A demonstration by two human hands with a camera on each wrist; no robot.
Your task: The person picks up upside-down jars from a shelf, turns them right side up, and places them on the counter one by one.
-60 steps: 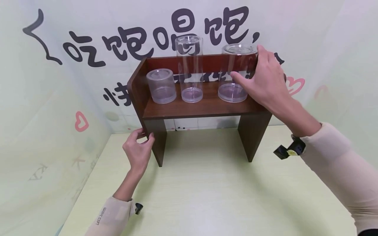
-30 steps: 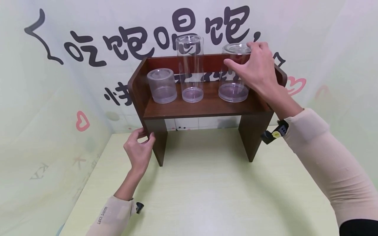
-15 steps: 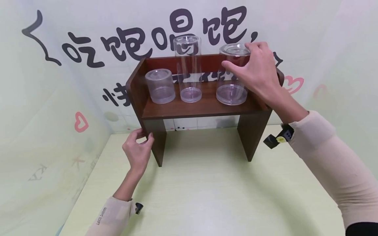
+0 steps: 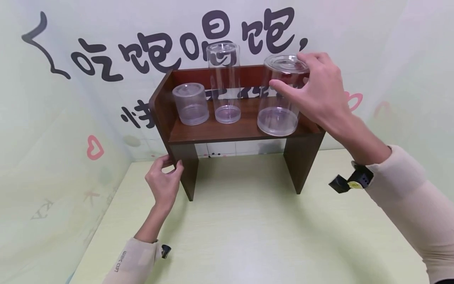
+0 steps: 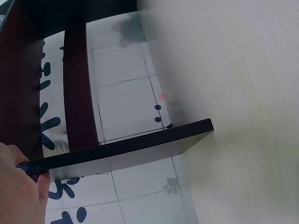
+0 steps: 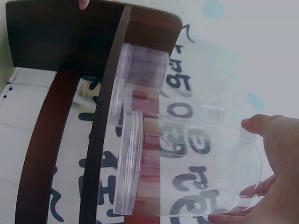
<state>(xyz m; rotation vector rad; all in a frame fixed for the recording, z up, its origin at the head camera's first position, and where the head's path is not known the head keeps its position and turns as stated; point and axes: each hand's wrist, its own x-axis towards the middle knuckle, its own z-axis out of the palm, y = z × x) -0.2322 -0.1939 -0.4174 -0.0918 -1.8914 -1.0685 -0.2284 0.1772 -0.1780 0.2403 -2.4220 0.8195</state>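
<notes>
Seen from the head camera: right hand wrapped around the upper part of a wide clear jar, thumb across its front and fingers curled over the lid rim, base at the front edge of a dark wooden shelf, toward 3 o'clock on the board. At 12 o'clock, a tall narrow clear jar; at 9 o'clock, a short clear jar. Left hand clasping the shelf's left leg, thumb and fingers pinching the panel edge. Below, a pale green table; behind, a wall with black lettering.
</notes>
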